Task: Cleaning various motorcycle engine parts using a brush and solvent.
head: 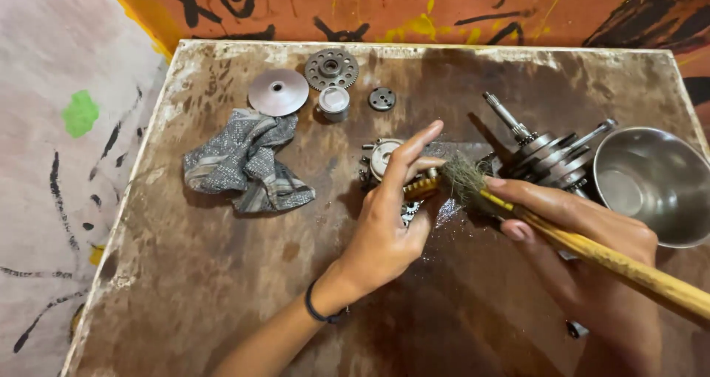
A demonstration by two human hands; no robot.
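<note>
On the stained worktable [222, 273], a crumpled grey rag [248, 162] lies left of the hands, with a metal disc [278, 92], a toothed gear [331, 68], a small cylinder [334, 102] and a small round part [382, 99] behind it; a crankshaft assembly [551, 155] and steel bowl [654, 184] stand at right. The left hand [384, 221], fingers extended, pinches a small brass-coloured part [420, 187] above the table centre. The right hand [577, 236] is closed around a wooden-handled brush [592, 251], its bristles touching that part.

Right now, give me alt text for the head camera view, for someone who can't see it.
The right hand scrubs with a yellow wooden-handled bristle brush at a small brass-coloured metal part held by the left hand over a stained brown wooden board. A crumpled grey rag, round metal parts and a steel bowl lie around.
</note>
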